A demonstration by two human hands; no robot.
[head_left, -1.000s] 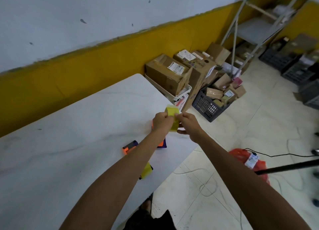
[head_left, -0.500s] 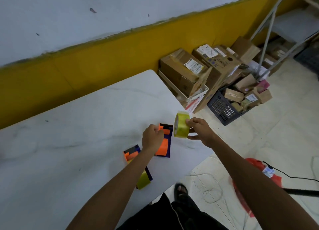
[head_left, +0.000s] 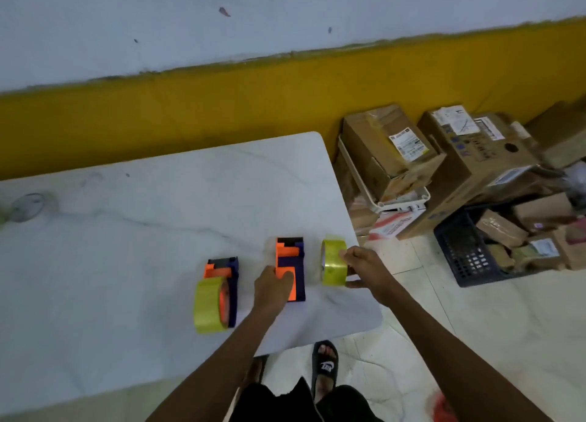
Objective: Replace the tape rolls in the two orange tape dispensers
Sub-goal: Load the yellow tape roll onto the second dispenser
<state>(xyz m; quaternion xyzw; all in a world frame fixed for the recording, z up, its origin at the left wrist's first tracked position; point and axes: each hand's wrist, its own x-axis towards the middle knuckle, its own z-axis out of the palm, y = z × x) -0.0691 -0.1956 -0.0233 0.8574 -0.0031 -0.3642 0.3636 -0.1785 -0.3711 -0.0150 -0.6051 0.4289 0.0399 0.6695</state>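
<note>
Two orange tape dispensers lie flat near the right front corner of the white desk [head_left: 133, 237]. The left dispenser [head_left: 225, 282] has a yellow tape roll [head_left: 210, 306] seated at its near end, so that one looks loaded, though whether the tape is threaded through to the cutter is not readable. The right dispenser [head_left: 290, 268] shows a bare orange-and-purple body with no roll on it. Left hand [head_left: 273, 287] rests on its near end, fingers bent over the orange plate — a real clench or only a steadying press, cannot tell. Right hand [head_left: 364, 268] pinches a second yellow roll [head_left: 333, 263] between thumb and fingers, standing on edge just beside the right dispenser, seemingly resting on the desk. Judged progress: about half — one dispenser filled, the other waiting for the roll in hand. Hard to make out: the hub of the right dispenser under the left hand, and a faint round clear object [head_left: 28, 206] at the far left of the desk, possibly a spent roll. Beyond the desk, cardboard boxes [head_left: 390, 149] and a dark crate [head_left: 466, 256] sit on the floor.
</note>
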